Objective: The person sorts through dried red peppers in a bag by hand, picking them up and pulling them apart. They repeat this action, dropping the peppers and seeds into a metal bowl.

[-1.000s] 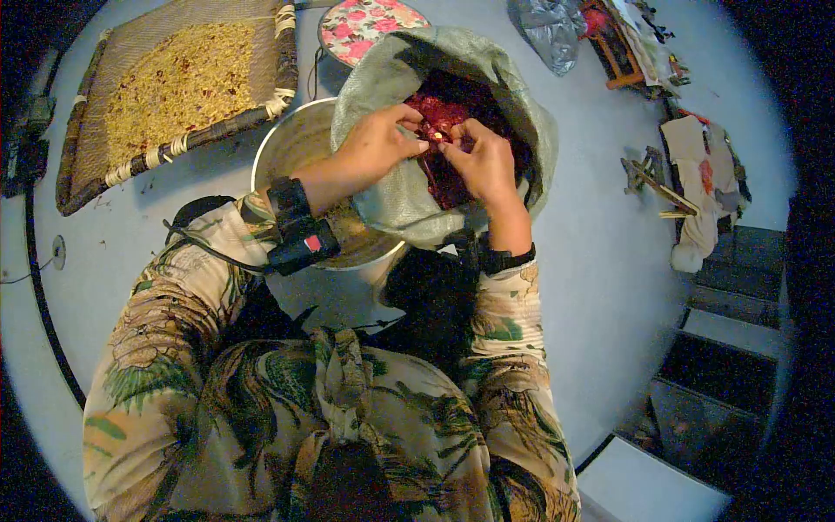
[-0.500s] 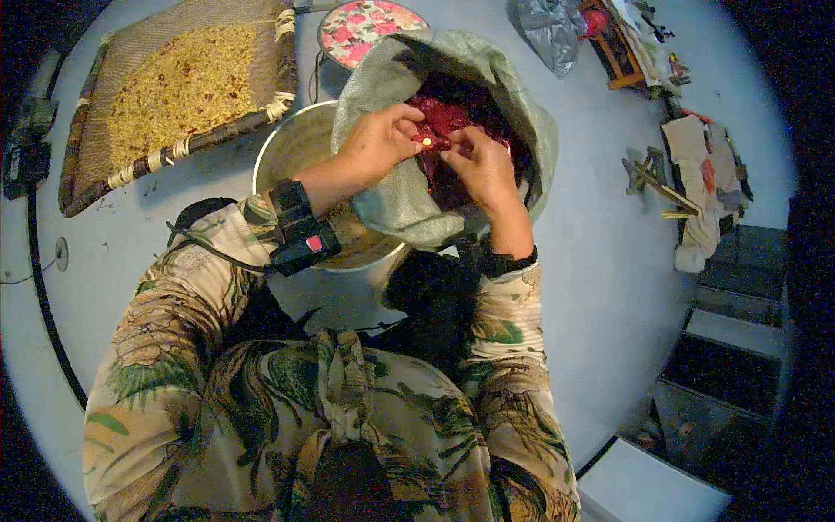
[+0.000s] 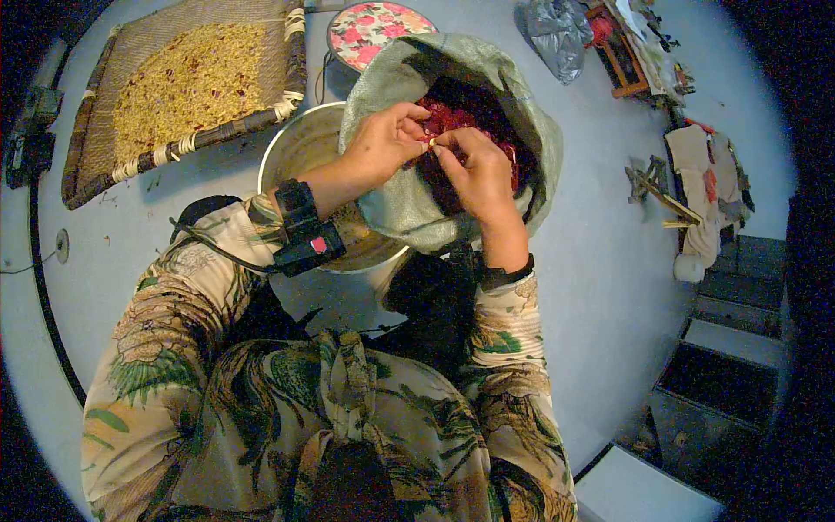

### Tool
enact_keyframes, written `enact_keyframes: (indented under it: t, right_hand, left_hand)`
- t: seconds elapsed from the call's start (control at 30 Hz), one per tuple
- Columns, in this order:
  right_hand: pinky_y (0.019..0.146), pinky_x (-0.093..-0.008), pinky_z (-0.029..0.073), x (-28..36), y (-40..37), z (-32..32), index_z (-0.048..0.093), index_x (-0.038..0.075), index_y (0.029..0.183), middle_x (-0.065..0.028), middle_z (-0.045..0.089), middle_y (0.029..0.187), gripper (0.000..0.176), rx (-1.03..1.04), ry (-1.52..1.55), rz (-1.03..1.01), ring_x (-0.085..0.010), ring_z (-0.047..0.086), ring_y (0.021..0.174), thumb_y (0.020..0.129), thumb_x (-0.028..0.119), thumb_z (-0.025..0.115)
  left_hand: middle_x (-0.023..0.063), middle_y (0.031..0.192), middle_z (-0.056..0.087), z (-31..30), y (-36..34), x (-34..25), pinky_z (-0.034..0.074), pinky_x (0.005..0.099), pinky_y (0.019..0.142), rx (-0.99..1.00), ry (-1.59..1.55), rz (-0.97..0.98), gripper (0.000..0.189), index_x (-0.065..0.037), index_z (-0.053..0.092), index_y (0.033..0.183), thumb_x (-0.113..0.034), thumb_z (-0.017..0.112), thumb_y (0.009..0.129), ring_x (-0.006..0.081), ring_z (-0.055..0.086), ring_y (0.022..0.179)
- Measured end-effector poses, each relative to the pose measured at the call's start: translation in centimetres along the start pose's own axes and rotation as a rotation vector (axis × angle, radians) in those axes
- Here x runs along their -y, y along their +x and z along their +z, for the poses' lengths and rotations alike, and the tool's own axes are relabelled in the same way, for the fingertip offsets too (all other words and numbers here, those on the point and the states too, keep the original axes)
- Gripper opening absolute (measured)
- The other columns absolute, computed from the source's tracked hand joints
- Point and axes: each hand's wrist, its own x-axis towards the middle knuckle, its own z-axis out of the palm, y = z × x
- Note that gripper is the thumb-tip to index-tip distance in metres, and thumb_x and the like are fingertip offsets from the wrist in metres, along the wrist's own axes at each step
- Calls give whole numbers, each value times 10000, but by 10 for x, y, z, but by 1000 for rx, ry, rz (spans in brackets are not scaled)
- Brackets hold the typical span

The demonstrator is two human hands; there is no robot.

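My left hand [image 3: 383, 148] and my right hand [image 3: 480, 170] meet fingertip to fingertip over the mouth of a pale green woven sack [image 3: 380, 202]. Thumbs and forefingers of both pinch a small red piece with a pale yellow spot [image 3: 431, 142], apparently a dried red chili; the fingers hide most of it. Inside the sack lies a heap of dark red, wrinkled dried chilies [image 3: 452, 119]. Below my left wrist is a wide, pale round basin [image 3: 271, 159], partly covered by the sack and my forearm.
A framed mesh tray [image 3: 196, 143] of yellow seeds with red flecks lies at the left. Behind the sack stands a floral round stool [image 3: 376, 30]. A grey plastic bag [image 3: 557, 39], a small wooden stand [image 3: 661, 191] and dark steps [image 3: 718, 365] are on the right.
My right fingertips have come closer to the left ones, and less of the red piece shows between them. The whole view has shifted slightly.
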Motion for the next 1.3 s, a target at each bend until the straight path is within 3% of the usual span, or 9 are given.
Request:
enact_keyframes:
  t: [0.47, 0.57, 0.83, 1.13, 1.3]
  right_hand:
    - [602, -410, 515, 6, -1, 10, 667, 87, 840, -104, 648, 803, 101, -83, -209, -111, -303, 645, 711, 808, 180, 686]
    - [591, -419, 513, 6, -2, 16, 646, 80, 839, -113, 639, 790, 121, -75, -246, -98, -310, 641, 703, 812, 194, 678]
    - [571, -439, 512, 7, -1, 22, 605, 65, 846, -140, 636, 781, 155, -40, -289, -52, -334, 643, 673, 832, 212, 652]
    - [626, -471, 508, 9, -2, 19, 602, 51, 842, -164, 663, 826, 153, -68, -111, 95, -364, 653, 717, 846, 202, 628]
    - [642, -418, 516, 7, 0, 18, 619, 38, 817, -163, 678, 813, 147, -56, 80, 221, -332, 660, 716, 846, 181, 637]
  left_hand:
    - [40, 894, 649, 2, -2, -2, 514, 237, 701, -39, 51, 12, 492, -57, 541, 1247, 19, 697, 786, 97, 612, 778]
    - [55, 858, 632, 4, -4, -7, 511, 258, 683, -74, -9, -7, 462, 2, 568, 1199, 13, 695, 755, 114, 609, 750]
    - [56, 869, 628, 3, -5, -12, 507, 255, 674, -70, -5, -23, 479, 12, 551, 1210, 19, 696, 753, 110, 604, 748]
    - [53, 868, 639, 4, -1, -9, 501, 246, 657, -72, -88, -5, 480, 16, 544, 1216, 5, 703, 764, 99, 591, 723]
    - [64, 871, 653, 1, -1, -11, 512, 253, 660, -60, -136, -73, 474, 7, 535, 1219, 14, 705, 777, 112, 610, 725]
